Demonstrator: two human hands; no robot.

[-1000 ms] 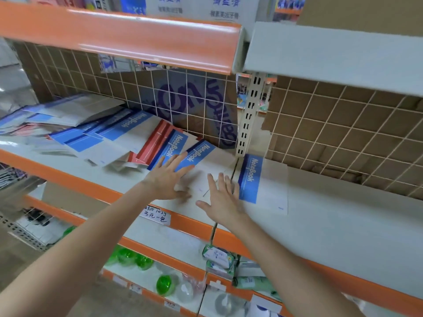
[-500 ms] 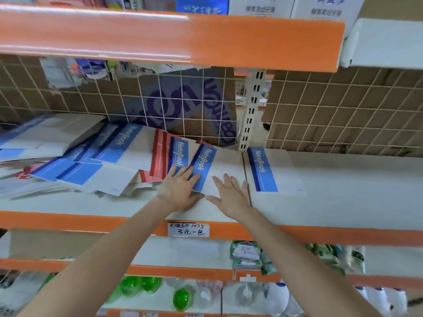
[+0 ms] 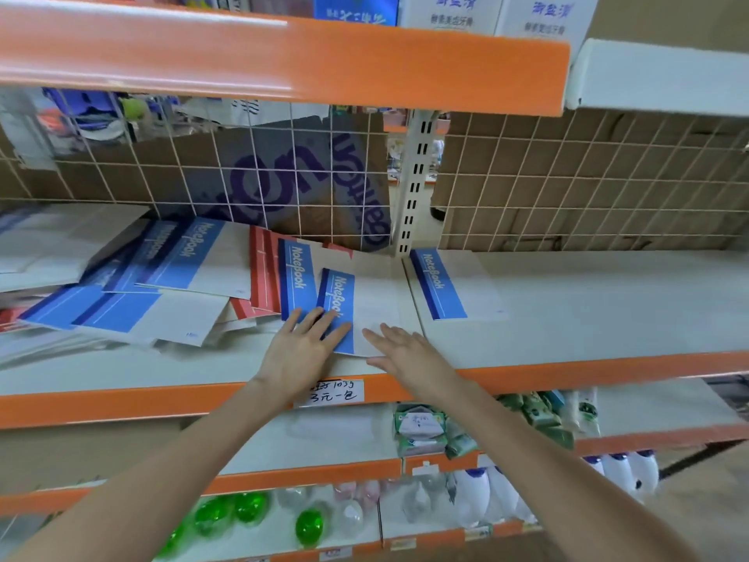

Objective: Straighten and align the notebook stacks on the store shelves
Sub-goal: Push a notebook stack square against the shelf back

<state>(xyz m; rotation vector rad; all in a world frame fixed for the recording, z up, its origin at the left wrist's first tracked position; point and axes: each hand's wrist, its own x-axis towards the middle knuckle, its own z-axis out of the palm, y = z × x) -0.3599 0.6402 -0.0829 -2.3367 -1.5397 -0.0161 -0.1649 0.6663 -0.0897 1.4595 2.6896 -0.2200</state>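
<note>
Low in the frame, below the two forearms, the bottom shelf carries green and clear round containers [image 3: 243, 509] at lower left and white bottles [image 3: 624, 472] at lower right, with green-and-white packets [image 3: 421, 429] on the shelf above them. Higher, at centre, a handwritten price label [image 3: 336, 392] sits on the orange front edge of the middle shelf [image 3: 587, 318]. Just past that edge the left hand [image 3: 302, 352] lies flat, its fingers straight and spread over the blue band of the nearest notebook [image 3: 367, 306], pressing down on it without curling round it. The right hand [image 3: 405, 348] lies flat beside it, fingers straight and close together, resting on the white part of the same notebook near its lower right corner. To the left of this notebook a second blue-banded one [image 3: 298, 277] overlaps red-striped covers [image 3: 263, 273], and further left, across the middle left of the frame, a loose, fanned pile of notebooks [image 3: 133, 302] lies skewed at differing angles. Right of centre, a single notebook [image 3: 454, 283] lies alone on the neighbouring shelf section, just beyond the seam. Behind everything a wire grid [image 3: 567, 176] backs the shelf with cardboard behind it, a slotted upright [image 3: 415, 184] stands at centre, and the orange-edged upper shelf [image 3: 324, 58] runs across the top, bearing white boxes [image 3: 498, 12] at upper right.
</note>
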